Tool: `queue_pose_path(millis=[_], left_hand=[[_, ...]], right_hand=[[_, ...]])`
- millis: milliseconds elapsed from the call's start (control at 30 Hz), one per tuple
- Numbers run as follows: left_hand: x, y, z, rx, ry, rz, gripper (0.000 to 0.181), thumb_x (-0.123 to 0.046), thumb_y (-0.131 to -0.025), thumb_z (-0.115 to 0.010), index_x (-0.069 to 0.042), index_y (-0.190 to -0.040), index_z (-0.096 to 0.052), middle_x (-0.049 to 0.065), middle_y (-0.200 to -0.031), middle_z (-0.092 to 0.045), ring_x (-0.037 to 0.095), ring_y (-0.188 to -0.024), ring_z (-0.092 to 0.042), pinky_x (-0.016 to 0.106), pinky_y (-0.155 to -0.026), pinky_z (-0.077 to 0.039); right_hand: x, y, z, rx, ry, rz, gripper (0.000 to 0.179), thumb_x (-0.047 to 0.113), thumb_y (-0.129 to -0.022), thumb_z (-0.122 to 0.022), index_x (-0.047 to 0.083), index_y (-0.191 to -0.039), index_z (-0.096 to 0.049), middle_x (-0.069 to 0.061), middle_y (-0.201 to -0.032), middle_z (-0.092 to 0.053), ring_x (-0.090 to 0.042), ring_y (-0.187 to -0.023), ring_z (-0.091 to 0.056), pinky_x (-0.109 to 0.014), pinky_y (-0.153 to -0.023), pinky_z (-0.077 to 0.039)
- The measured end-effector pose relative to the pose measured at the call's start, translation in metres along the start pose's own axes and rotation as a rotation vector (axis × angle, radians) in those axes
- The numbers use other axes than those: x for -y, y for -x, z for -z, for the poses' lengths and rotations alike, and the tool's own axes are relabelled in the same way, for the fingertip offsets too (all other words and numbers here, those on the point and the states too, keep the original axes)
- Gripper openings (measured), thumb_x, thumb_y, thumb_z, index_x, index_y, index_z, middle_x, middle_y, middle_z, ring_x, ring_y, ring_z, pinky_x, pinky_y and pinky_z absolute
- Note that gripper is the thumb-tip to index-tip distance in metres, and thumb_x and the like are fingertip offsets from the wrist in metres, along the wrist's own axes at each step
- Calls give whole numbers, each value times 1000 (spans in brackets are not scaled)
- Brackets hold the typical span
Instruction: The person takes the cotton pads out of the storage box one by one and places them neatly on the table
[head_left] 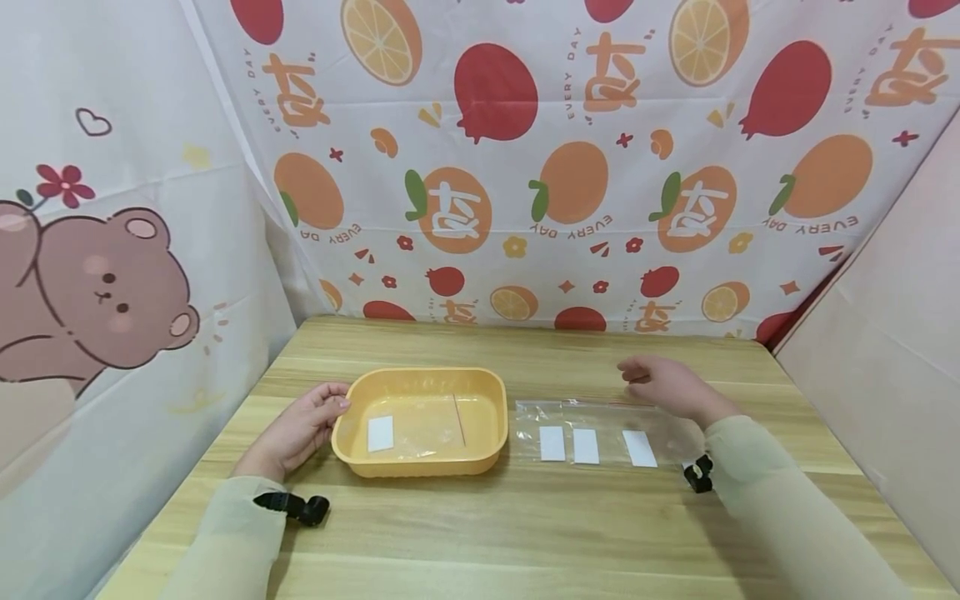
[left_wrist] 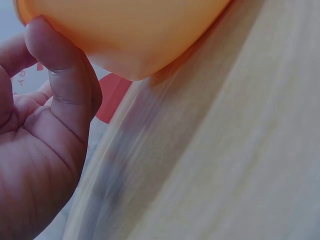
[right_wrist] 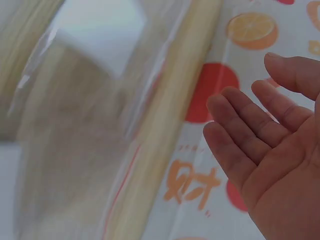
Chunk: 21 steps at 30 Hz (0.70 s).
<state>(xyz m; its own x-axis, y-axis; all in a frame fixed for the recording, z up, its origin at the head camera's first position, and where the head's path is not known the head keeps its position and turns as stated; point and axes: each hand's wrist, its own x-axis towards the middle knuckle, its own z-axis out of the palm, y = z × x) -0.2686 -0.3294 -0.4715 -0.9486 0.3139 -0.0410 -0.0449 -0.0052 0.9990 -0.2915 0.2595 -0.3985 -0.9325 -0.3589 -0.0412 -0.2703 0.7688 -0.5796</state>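
A yellow plastic tray [head_left: 420, 468] stands on the table, and my left hand [head_left: 303, 425] holds its left rim. Up close in the left wrist view, the thumb [left_wrist: 65, 75] lies against the tray's outer side; the other fingertips are partly hidden. Inside the tray lies a clear zip bag [head_left: 427, 429] with a white label and a red seal line. More clear zip bags [head_left: 603, 417], overlapping in a row with white labels, lie right of the tray. Above their right end hovers my right hand [head_left: 667, 387], its fingers loosely bent and holding nothing.
The wooden table [head_left: 480, 542] is bounded by a fruit-print cloth [head_left: 540, 275] at the back, a bear-print cloth [head_left: 150, 417] on the left and a plain pale cloth [head_left: 885, 333] on the right. Black straps [head_left: 303, 507] circle both wrists.
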Motion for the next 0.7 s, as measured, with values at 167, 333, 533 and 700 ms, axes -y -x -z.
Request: queue_pose_path(millis=[167, 333, 533, 700], left_hand=[[1, 0, 1, -3, -4, -2, 35, -12, -107, -51, 7, -133, -37, 7, -104, -61, 13, -84, -64, 29, -68, -59], [1, 1, 0, 13, -6, -12, 35, -12, -107, -50, 8, -132, -36, 5, -103, -61, 12, -82, -63, 28, -67, -59], [2, 1, 0, 4, 4, -5, 35, -12, -107, -51, 7, -133, -36, 6, -102, -60, 12, -81, -63, 28, -67, -58], [2, 0, 1, 6, 6, -1, 36, -12, -107, -50, 7, -133, -35, 7, -103, -60, 12, -82, -63, 28, -67, -59]], right_hand=[[21, -5, -3, 14, -99, 8, 49, 26, -99, -65, 6, -143, -54, -13, -131, -64, -31, -122, -59, -49, -100, -50], [37, -9, -10, 54, -243, 17, 52, 30, -98, -68, 10, -144, -54, -6, -130, -65, -25, -121, -60, -49, -101, -49], [59, -13, -22, 125, -487, 25, 59, 27, -97, -70, 8, -148, -48, -8, -133, -64, -23, -121, -61, -47, -104, -47], [76, -20, -33, 179, -696, 40, 62, 20, -98, -69, 2, -150, -41, -16, -138, -60, -30, -124, -60, -45, -104, -48]])
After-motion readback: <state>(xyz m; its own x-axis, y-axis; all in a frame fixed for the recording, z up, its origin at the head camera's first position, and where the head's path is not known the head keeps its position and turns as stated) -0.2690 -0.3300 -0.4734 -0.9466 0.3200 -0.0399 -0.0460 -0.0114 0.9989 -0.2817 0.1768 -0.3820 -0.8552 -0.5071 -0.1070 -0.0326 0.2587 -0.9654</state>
